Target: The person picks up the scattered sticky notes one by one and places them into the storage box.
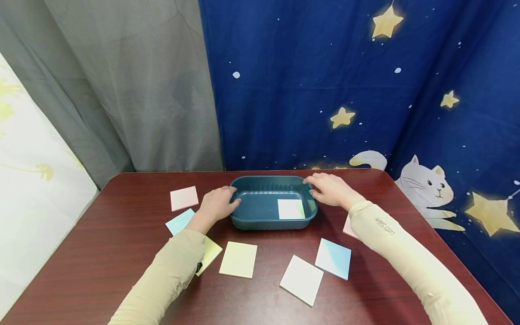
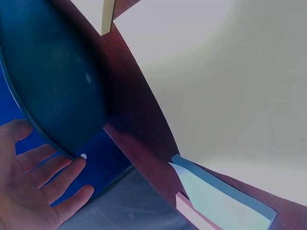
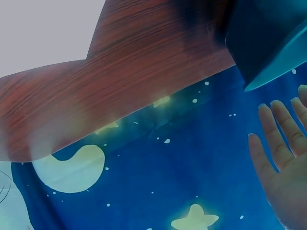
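A dark teal plastic bin [image 1: 253,207] stands near the far edge of the table, with a white sticky note pad [image 1: 290,209] lying inside at its right. My left hand [image 1: 215,203] is at the bin's left end; its fingers are spread and lightly bent by the rim in the left wrist view. At the opposite end, my right hand [image 1: 333,188] hovers by the far right corner. Its fingers look nearly straight in the right wrist view, with a gap between them and the bin. Neither hand visibly grips anything.
Left of the bin lie a pink pad [image 1: 184,198], a blue pad [image 1: 180,221] and a yellow pad [image 1: 210,254] partly under my left sleeve. In front are another yellow pad [image 1: 238,260], a white pad [image 1: 301,280] and a blue pad [image 1: 333,258]. My right sleeve partly covers a pink pad [image 1: 349,228].
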The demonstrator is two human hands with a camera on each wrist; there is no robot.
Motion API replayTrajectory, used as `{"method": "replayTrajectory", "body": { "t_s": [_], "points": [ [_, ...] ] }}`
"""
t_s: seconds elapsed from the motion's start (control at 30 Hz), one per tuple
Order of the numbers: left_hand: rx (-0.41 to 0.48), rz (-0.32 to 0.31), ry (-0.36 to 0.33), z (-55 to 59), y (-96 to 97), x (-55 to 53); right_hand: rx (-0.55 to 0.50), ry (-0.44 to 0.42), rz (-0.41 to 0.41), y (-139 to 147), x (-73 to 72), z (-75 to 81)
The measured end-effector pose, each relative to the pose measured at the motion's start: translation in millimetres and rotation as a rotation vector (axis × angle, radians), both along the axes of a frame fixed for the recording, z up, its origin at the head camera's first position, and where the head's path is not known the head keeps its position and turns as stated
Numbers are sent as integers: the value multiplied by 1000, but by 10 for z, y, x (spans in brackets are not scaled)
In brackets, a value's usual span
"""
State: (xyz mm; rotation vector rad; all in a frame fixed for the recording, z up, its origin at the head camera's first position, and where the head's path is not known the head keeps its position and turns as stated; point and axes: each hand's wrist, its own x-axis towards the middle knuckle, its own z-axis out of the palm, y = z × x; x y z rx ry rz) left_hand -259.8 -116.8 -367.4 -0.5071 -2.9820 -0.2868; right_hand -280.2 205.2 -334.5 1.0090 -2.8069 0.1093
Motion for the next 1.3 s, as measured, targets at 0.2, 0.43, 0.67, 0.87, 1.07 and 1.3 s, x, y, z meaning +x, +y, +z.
{"method": "replayTrajectory", "body": {
  "t_s": [0.2,0.43,0.67,0.87,1.07,1.3],
  "points": [
    [1,5,-8,12,0,10,-31,14,7,74,13,-13],
    [2,4,-7,17,3,13,-43,14,-6,169,30,-22],
    [4,1,-6,22,-1,20,-45,20,-24,258,70,-51],
    [6,0,-1,10,-11,18,-61,40,-15,347,79,-110],
    [12,5,-9,5,-13,14,-60,25,-42,418,120,-114],
    [13,2,-11,7,-10,14,-70,17,-59,514,145,-144]
  ]
}}
